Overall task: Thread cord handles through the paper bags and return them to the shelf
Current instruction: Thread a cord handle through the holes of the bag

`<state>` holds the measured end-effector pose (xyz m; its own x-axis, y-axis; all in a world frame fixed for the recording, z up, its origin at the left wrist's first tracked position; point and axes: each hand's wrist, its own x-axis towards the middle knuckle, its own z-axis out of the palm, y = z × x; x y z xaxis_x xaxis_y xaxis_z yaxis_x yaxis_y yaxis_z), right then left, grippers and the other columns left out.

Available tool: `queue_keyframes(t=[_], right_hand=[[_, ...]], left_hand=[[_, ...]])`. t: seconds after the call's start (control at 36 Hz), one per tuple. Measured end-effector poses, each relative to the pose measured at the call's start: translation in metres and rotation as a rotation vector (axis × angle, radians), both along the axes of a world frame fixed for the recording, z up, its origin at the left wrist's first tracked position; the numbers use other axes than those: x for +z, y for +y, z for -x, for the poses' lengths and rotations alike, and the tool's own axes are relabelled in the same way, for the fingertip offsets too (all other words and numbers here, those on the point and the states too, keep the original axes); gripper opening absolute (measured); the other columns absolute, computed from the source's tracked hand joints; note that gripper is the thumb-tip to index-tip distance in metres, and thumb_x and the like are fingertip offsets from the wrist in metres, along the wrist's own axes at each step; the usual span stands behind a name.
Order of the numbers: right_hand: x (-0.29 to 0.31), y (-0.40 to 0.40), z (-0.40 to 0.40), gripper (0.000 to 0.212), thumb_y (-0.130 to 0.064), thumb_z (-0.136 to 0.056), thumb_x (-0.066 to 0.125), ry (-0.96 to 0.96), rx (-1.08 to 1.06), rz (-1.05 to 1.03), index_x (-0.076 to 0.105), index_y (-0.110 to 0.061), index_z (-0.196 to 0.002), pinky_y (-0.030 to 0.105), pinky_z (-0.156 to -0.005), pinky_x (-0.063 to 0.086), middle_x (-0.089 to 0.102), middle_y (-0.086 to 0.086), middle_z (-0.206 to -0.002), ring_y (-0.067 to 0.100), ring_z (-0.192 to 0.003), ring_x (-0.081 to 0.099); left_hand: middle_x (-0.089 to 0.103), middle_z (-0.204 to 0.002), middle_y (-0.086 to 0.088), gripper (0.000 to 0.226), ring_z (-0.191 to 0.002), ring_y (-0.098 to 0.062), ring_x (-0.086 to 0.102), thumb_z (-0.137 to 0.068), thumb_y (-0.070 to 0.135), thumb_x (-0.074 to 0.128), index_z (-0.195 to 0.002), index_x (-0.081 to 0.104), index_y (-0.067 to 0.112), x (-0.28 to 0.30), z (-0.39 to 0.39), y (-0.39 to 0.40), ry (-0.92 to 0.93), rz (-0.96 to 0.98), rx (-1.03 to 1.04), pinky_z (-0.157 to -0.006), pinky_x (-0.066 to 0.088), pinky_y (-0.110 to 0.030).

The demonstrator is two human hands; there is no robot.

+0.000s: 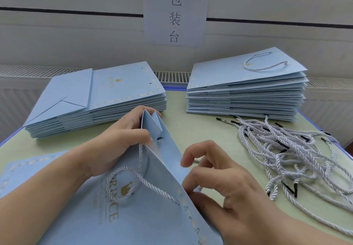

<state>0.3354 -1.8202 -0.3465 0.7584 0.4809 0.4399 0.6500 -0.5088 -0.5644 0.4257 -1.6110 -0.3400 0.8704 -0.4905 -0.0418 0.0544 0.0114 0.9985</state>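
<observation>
Paper bag [145, 216]: light blue, on the table [206, 128], nearest the person, mouth held open.
Left hand [122, 139]: grip pinches the bag's top edge.
Right hand [219, 183]: grip pinches a cord end [196, 161] at the hole.
Cord handle [131, 179]: soft, limp; better held near its stiff tip.
Paper: thin, it creases easily.

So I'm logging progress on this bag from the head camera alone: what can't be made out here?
- Bag in hand: its lower part is cut off by the bottom edge.
- Cord end at the right hand: hidden behind the bag's edge and the fingers; threaded or not, cannot tell.
- Left hand: fingertips hidden behind the bag's top fold.
- Small gold print under the logo: too blurred to read.
- Left stack: count unclear, layers too thin.
</observation>
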Motion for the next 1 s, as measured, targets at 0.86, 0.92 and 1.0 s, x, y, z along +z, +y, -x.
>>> queue_keyframes(t=[0.86, 0.92, 1.0], right_hand=[[0.017, -0.055, -0.037, 0.063, -0.063, -0.095, 0.019, -0.213, -0.173, 0.231, 0.054, -0.016, -0.073, 0.023, -0.05, 0.035, 0.043, -0.009, -0.056, 0.009, -0.053, 0.042], [0.016, -0.051, -0.038, 0.053, -0.059, -0.092, 0.029, -0.073, -0.161, 0.043, 0.06, -0.018, -0.078, 0.016, -0.051, 0.033, 0.055, -0.012, -0.062, 0.006, -0.054, 0.048], [0.017, -0.043, -0.039, 0.045, -0.054, -0.086, 0.04, 0.254, -0.102, -0.303, 0.065, -0.016, -0.086, 0.016, -0.056, 0.039, 0.064, -0.007, -0.075, 0.004, -0.058, 0.049]], left_hand=[[0.054, -0.089, -0.007, 0.078, -0.08, -0.022, 0.052, -0.06, 0.053, 0.083, -0.106, 0.05, 0.0, -0.004, -0.003, 0.001, -0.048, -0.011, 0.099, -0.073, 0.045, -0.036], [0.057, -0.083, -0.007, 0.053, -0.073, -0.016, 0.057, -0.075, 0.039, 0.078, -0.102, 0.054, 0.001, 0.004, -0.002, -0.001, -0.067, 0.005, 0.099, -0.067, 0.05, -0.027], [0.06, -0.073, 0.001, 0.029, -0.065, -0.01, 0.056, -0.075, 0.03, 0.071, -0.091, 0.058, 0.01, 0.019, -0.003, -0.006, -0.123, -0.013, 0.189, -0.063, 0.047, -0.023]])
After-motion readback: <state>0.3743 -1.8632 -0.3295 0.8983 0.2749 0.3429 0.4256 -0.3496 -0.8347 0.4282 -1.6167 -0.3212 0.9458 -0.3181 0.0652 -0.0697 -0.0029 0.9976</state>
